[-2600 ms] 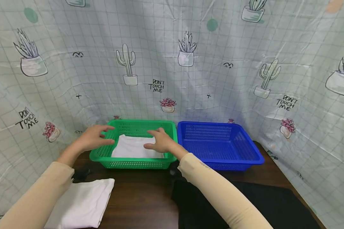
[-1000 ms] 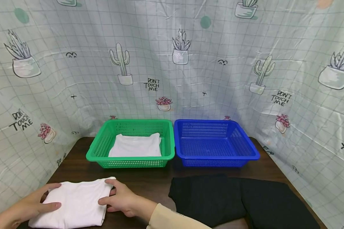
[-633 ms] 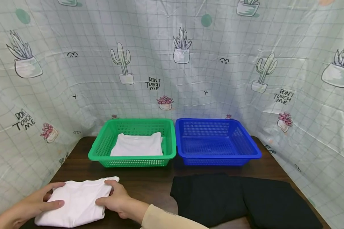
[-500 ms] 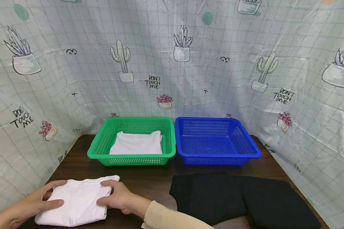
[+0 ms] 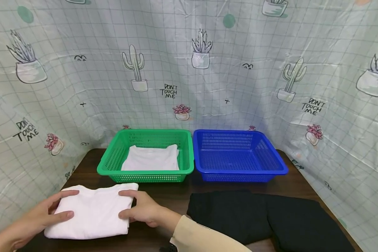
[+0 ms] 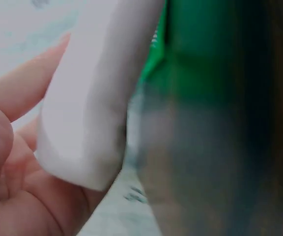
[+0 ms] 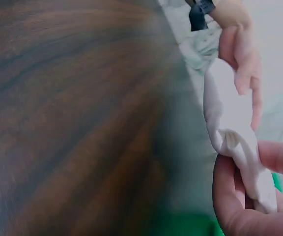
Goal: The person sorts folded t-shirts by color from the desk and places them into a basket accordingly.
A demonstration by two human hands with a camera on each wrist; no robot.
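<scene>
A folded white T-shirt (image 5: 92, 211) is held up at the front left between both hands. My left hand (image 5: 39, 217) grips its left edge, thumb on top and the other fingers reaching round the side. On the opposite edge, my right hand (image 5: 146, 209) pinches the cloth with thumb and fingers. The right wrist view shows the shirt (image 7: 230, 113) edge-on as a thick fold, raised from the wooden table (image 7: 72, 118). In the left wrist view its rounded end (image 6: 87, 123) lies against the left palm and fingers.
Behind the shirt stands a green basket (image 5: 145, 172) with another folded white garment (image 5: 151, 159) inside. A blue basket (image 5: 240, 172) is right beside it. Two folded black garments (image 5: 230, 217) lie at the front right. A printed curtain (image 5: 189, 80) encloses the back and sides.
Both hands came back from the green basket and took hold of the white T-shirt on the table. In the last half second the shirt rose and shifted slightly right.
</scene>
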